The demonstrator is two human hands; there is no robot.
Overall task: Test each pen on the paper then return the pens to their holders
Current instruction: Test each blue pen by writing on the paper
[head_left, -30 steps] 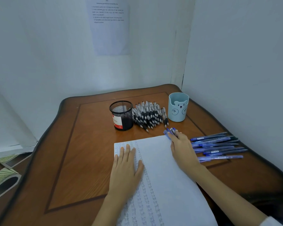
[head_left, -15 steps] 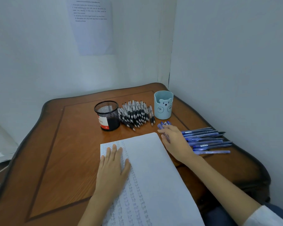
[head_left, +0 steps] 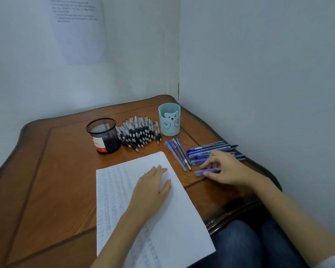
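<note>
Pinching one blue pen (head_left: pixel 205 172): right hand (head_left: pixel 227 169) | left hand (head_left: pixel 151 192) flat on paper (head_left: pixel 182 225) | two holders (head_left: pixel 103 135) (head_left: pixel 169 120)

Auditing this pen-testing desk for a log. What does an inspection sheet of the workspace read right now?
Surface: wooden table, in a wall corner.
Job's things: paper; black pens heaped between mesh holder and bear holder; blue pens in two groups.
Clutter: nothing seen.
Hands: left hand flat on paper; right hand pinching a blue pen.
Cables: nothing seen.
Surroundings: printed sheet on the wall.
</note>
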